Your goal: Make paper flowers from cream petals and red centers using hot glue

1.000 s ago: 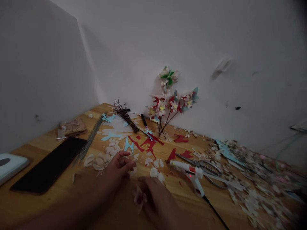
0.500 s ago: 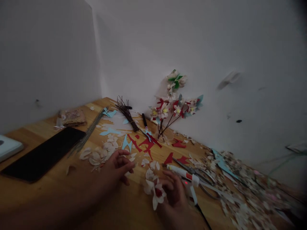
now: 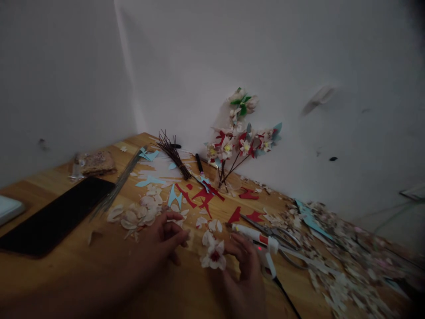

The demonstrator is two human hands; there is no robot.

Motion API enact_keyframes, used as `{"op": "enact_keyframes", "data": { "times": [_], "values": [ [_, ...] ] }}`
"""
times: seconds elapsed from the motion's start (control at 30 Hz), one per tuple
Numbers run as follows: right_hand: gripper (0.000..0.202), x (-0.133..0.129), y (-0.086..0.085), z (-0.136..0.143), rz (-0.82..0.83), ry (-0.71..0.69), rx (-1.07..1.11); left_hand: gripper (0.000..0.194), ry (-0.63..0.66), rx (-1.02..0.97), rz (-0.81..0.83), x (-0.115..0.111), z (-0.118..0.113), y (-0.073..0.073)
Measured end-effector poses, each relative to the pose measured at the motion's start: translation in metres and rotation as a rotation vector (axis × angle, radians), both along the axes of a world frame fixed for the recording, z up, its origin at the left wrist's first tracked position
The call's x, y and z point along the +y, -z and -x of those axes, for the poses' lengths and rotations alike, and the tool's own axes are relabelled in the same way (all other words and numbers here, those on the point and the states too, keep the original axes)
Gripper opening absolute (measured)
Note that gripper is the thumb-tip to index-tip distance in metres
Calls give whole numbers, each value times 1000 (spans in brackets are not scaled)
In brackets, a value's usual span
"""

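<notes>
A white flower [image 3: 213, 256] with a dark red centre is held at the fingertips of my right hand [image 3: 245, 266], just above the wooden table [image 3: 186, 292]. My left hand [image 3: 169, 239] hovers to the left of it, fingers loosely curled and apart, and I see nothing in them. Loose white petals [image 3: 148, 212] lie in a heap beyond my left hand, and a few smaller ones sit just past the flower. Close behind my right hand rests a white glue gun [image 3: 255, 235] with a small red light, beside scissors [image 3: 282, 239].
Red scraps [image 3: 202, 197] and light blue scraps [image 3: 151, 180] lie mid-table. A flower arrangement [image 3: 237, 141] stands against the wall. Brown twigs [image 3: 174, 155], thin wires [image 3: 121, 181] and a black slab [image 3: 59, 215] are to the left. Dried petals [image 3: 345, 266] cover the right side.
My right hand has turned the flower so that its red centre faces me more directly, and the flower sits slightly higher. My left hand has stayed nearly in place; the view has shifted a little.
</notes>
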State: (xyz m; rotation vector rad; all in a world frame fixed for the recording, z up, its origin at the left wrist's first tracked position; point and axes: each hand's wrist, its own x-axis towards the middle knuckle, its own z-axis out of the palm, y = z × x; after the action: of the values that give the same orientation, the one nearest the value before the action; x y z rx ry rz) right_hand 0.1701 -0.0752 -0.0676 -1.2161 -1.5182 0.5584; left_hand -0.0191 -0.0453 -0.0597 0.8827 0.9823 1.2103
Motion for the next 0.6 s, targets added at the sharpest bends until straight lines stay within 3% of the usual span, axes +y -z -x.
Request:
{"op": "enact_keyframes", "data": {
  "times": [0.3, 0.6],
  "values": [
    [45, -4, -7, 15, 100, 95, 229, 36, 32, 22, 5, -3, 0, 4],
    [49, 2, -1, 14, 119, 0, 260, 39, 55, 9, 12, 0, 0, 5]
  ]
}}
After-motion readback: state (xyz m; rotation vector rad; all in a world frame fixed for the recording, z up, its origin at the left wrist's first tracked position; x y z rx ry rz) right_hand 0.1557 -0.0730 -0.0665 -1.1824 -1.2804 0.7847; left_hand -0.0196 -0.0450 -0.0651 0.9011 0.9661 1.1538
